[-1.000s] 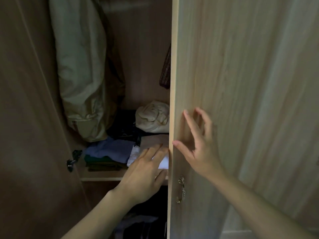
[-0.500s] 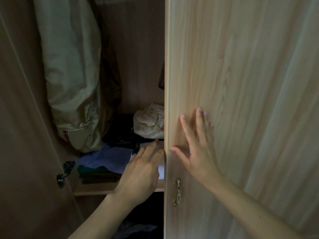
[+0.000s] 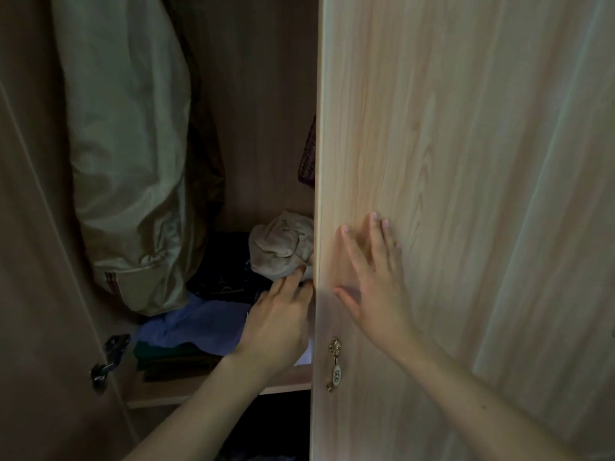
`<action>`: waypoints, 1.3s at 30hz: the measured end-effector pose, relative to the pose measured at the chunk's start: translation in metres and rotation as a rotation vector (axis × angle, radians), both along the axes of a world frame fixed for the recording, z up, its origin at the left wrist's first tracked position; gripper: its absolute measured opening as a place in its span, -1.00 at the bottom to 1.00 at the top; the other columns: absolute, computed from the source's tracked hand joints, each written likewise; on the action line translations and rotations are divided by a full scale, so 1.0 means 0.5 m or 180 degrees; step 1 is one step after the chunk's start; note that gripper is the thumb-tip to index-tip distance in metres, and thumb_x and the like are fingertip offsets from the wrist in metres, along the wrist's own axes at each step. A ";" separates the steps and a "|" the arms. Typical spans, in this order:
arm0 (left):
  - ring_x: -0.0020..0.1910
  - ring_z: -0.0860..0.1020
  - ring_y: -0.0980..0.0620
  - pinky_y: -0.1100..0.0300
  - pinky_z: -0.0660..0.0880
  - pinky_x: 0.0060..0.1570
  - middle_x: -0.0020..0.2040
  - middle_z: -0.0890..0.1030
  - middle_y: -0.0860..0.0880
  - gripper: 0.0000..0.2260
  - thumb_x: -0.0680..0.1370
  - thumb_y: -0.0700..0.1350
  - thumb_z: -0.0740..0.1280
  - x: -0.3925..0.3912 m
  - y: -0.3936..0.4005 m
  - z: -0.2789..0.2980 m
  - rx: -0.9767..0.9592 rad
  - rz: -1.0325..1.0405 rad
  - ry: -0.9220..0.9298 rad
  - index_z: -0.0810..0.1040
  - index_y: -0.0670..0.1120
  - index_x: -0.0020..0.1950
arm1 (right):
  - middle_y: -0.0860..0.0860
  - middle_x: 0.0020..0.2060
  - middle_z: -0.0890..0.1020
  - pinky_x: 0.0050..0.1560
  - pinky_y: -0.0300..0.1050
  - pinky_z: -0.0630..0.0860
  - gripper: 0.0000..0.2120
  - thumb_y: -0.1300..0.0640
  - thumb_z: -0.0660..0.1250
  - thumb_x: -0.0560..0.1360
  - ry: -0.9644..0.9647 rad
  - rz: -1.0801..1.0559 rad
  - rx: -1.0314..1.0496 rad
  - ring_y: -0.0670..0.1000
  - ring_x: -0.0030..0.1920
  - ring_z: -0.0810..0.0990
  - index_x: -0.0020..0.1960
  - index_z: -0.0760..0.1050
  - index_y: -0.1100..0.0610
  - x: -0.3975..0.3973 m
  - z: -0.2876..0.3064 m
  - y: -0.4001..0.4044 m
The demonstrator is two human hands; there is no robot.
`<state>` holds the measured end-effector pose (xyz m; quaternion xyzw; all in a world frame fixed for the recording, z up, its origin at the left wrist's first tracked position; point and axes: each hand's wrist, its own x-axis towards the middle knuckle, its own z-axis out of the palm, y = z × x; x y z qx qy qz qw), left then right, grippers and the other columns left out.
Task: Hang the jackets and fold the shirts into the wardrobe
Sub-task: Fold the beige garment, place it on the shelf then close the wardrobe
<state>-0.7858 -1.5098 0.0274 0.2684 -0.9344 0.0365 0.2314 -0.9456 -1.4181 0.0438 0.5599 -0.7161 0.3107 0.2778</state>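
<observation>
R hand (image 3: 376, 294) flat on wardrobe door (image 3: 466, 161)

Wardrobe fittings and stray items

Brass drop handle (image 3: 334, 364) low on the right door's edge; dark metal hinge (image 3: 109, 357) on the left door; a reddish woven piece (image 3: 308, 154), possibly a basket, half hidden behind the door.

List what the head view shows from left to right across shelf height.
Metal hinge → stack of folded clothes → left hand → brass door handle → right hand flat on the wardrobe door.
</observation>
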 end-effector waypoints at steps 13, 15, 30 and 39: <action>0.51 0.15 -0.10 0.05 0.44 0.27 0.62 0.01 0.00 -0.35 0.57 -0.16 0.19 -0.037 -0.078 -0.024 0.0489 0.0203 0.0058 0.00 0.06 0.62 | 0.19 0.59 -0.03 0.42 0.37 0.23 0.04 0.04 0.57 0.32 0.0011 -0.0585 0.0021 0.27 0.57 -0.04 0.60 0.01 -0.04 -0.004 0.003 -0.098; 0.50 0.17 -0.10 0.04 0.45 0.26 0.61 0.03 0.01 -0.35 0.57 -0.17 0.19 -0.047 -0.083 -0.027 0.0509 0.0193 0.0137 0.01 0.05 0.62 | 0.19 0.59 -0.03 0.42 0.37 0.23 0.04 0.04 0.57 0.32 0.0060 -0.0579 -0.0006 0.27 0.57 -0.04 0.60 0.00 -0.04 -0.010 0.000 -0.101; 0.53 0.15 -0.08 0.10 0.43 0.26 0.62 0.01 0.01 -0.33 0.59 -0.05 0.24 0.035 -0.071 -0.004 0.0426 0.0039 0.0181 -0.04 0.08 0.62 | 0.14 0.59 -0.11 0.52 0.12 0.15 -0.09 -0.02 0.47 0.44 -0.0061 -0.0314 0.0194 0.20 0.58 -0.13 0.60 -0.02 -0.03 0.004 0.026 -0.066; 0.52 0.19 -0.08 0.05 0.39 0.34 0.61 0.08 0.00 -0.37 0.59 0.01 0.26 0.097 -0.059 -0.011 0.0718 -0.0106 0.0396 0.06 0.05 0.61 | 0.08 0.55 0.16 0.51 0.02 0.17 -0.29 -0.08 0.31 0.55 -0.0701 0.0127 0.0465 0.07 0.56 0.09 0.58 0.07 0.02 0.092 0.014 0.003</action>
